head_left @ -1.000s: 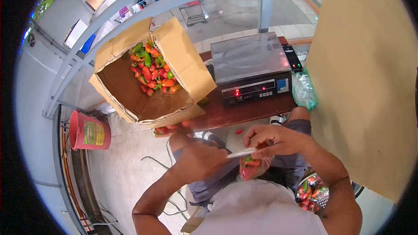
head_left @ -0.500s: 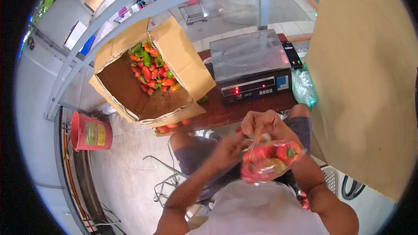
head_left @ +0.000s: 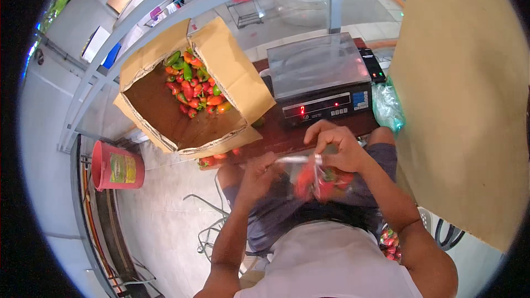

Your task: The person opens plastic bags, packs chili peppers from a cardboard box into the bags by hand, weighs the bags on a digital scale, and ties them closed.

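A clear plastic bag of red peppers (head_left: pixel 323 181), blurred by motion, hangs between my two hands over my lap. Its neck is twisted and pulled out sideways. My left hand (head_left: pixel 259 175) is closed around the free end of that neck. With thumb and fingers, my right hand (head_left: pixel 338 148) grips the neck just above the peppers. Beyond my hands stands a digital scale (head_left: pixel 317 72) with a bare metal plate and lit red digits. An open cardboard box (head_left: pixel 149 116) holding red, orange and green peppers (head_left: pixel 196 85) stands to its left.
A brown wooden bench (head_left: pixel 276 138) carries the scale and box. Green plastic bags (head_left: pixel 389 107) lie right of the scale. A large cardboard sheet (head_left: pixel 458 105) rises at the right. A pink bucket (head_left: pixel 116 165) stands at the left. More peppers (head_left: pixel 391 243) show by my right side.
The bag has swung down and slightly left, away from my right forearm. My hands have moved apart, stretching its twisted neck between them.
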A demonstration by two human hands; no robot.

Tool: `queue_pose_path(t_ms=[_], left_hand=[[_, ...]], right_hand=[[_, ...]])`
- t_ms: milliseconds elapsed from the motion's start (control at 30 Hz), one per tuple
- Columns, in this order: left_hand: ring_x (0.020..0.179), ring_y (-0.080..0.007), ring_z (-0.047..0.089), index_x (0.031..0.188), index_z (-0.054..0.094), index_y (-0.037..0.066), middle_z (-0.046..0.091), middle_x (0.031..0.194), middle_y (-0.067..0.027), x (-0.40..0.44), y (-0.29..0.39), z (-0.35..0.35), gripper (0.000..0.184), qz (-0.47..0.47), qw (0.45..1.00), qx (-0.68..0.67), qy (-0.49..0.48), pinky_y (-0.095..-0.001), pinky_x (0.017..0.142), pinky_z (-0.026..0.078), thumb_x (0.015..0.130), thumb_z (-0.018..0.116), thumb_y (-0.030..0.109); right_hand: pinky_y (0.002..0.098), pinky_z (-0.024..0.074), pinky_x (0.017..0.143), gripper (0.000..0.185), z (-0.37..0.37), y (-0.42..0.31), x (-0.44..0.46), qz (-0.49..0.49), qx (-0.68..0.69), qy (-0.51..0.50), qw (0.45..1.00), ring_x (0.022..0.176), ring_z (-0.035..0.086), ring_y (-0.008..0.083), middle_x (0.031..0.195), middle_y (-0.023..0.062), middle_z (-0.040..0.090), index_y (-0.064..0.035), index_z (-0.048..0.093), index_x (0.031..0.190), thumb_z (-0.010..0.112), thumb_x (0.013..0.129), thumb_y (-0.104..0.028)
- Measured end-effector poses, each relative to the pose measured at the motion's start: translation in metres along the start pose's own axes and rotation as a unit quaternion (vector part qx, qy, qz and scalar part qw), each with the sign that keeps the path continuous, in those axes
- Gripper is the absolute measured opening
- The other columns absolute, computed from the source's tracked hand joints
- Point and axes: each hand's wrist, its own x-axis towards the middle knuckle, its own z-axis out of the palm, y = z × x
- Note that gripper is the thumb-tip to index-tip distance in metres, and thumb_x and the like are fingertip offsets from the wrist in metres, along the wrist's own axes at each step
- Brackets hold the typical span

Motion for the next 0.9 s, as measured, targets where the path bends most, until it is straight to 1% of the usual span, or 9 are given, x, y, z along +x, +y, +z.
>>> queue_pose_path(t_ms=[100,233,333,433,500,533,633,767,900], left_hand=[[0.079,-0.0161,0.062,0.104,0.063,0.005,0.063,0.088,-0.0054,-0.010,0.034,0.026,0.018,0.222,0.953,0.151,0.138,-0.0362,0.065,0.049,0.098,0.058,0.021],[0.077,-0.0153,0.062,0.107,0.063,0.003,0.065,0.090,-0.0051,-0.016,0.039,0.068,0.019,0.097,0.955,-0.280,-0.005,-0.0319,0.067,0.049,0.102,0.053,0.018],[0.073,-0.0175,0.061,0.104,0.067,0.003,0.065,0.087,-0.0064,0.009,0.007,0.035,0.015,0.043,0.985,-0.159,0.050,-0.0309,0.067,0.049,0.098,0.060,0.015],[0.072,-0.0160,0.061,0.105,0.068,0.003,0.065,0.087,-0.0059,0.012,0.028,0.005,0.016,0.199,0.972,0.053,0.110,-0.0323,0.067,0.050,0.097,0.063,0.017],[0.072,-0.0137,0.063,0.105,0.070,0.005,0.066,0.089,-0.0060,0.008,0.051,0.013,0.016,0.258,0.935,0.178,0.164,-0.0347,0.066,0.053,0.098,0.063,0.017],[0.073,-0.0131,0.061,0.106,0.068,0.004,0.064,0.085,-0.0046,0.004,0.059,0.027,0.016,0.220,0.965,0.058,0.134,-0.0334,0.067,0.051,0.097,0.064,0.016],[0.076,-0.0123,0.059,0.109,0.066,-0.001,0.063,0.082,-0.0039,-0.010,0.044,0.071,0.020,0.110,0.981,-0.156,0.048,-0.0302,0.070,0.049,0.093,0.067,0.011],[0.082,-0.0173,0.065,0.106,0.069,0.002,0.070,0.095,-0.0082,0.008,0.035,0.046,0.016,0.113,0.980,-0.099,0.131,-0.0312,0.074,0.051,0.092,0.066,0.009],[0.073,-0.0280,0.067,0.097,0.068,0.006,0.067,0.082,-0.0129,0.011,0.034,0.036,0.014,0.206,0.956,0.175,0.117,-0.0386,0.065,0.052,0.092,0.066,0.019]], right_hand=[[0.0348,0.0490,0.090,0.011,0.016,0.031,-0.003,0.012,0.043,0.210,0.977,0.099,0.062,0.0204,0.105,0.0076,0.064,-0.0069,0.068,0.082,0.077,0.081,-0.012],[0.0366,0.0513,0.092,0.012,0.035,-0.025,-0.001,0.133,0.519,0.198,0.821,0.100,0.063,0.0204,0.108,0.0074,0.064,-0.0020,0.068,0.091,0.075,0.084,-0.009],[0.0350,0.0503,0.091,0.011,0.011,-0.004,-0.015,0.133,0.333,0.089,0.929,0.099,0.062,0.0194,0.111,0.0084,0.062,-0.0023,0.067,0.088,0.076,0.083,-0.008],[0.0306,0.0447,0.092,0.009,0.002,0.013,-0.013,0.090,-0.068,0.035,0.993,0.101,0.058,0.0162,0.112,0.0084,0.060,-0.0030,0.067,0.080,0.076,0.081,-0.006],[0.0307,0.0454,0.091,0.008,0.020,0.034,-0.010,0.069,0.073,0.194,0.976,0.099,0.058,0.0156,0.109,0.0071,0.061,-0.0035,0.067,0.082,0.075,0.082,-0.005],[0.0308,0.0458,0.091,0.007,0.026,0.039,-0.006,0.056,0.140,0.273,0.950,0.099,0.058,0.0153,0.107,0.0064,0.062,-0.0037,0.067,0.082,0.074,0.083,-0.004],[0.0338,0.0481,0.095,0.007,0.033,0.012,-0.012,0.120,0.431,0.203,0.871,0.108,0.060,0.0179,0.107,0.0088,0.065,-0.0049,0.067,0.085,0.074,0.083,-0.006],[0.0436,0.0454,0.105,0.043,0.030,0.036,-0.016,0.022,0.415,-0.023,0.909,0.125,0.055,0.0272,0.129,0.0144,0.059,-0.0027,0.066,0.119,0.073,0.083,-0.024],[0.0359,0.0481,0.101,0.040,0.032,0.032,-0.042,0.206,0.171,0.007,0.963,0.121,0.059,0.0238,0.126,0.0099,0.065,-0.0086,0.067,0.123,0.073,0.084,-0.010]])
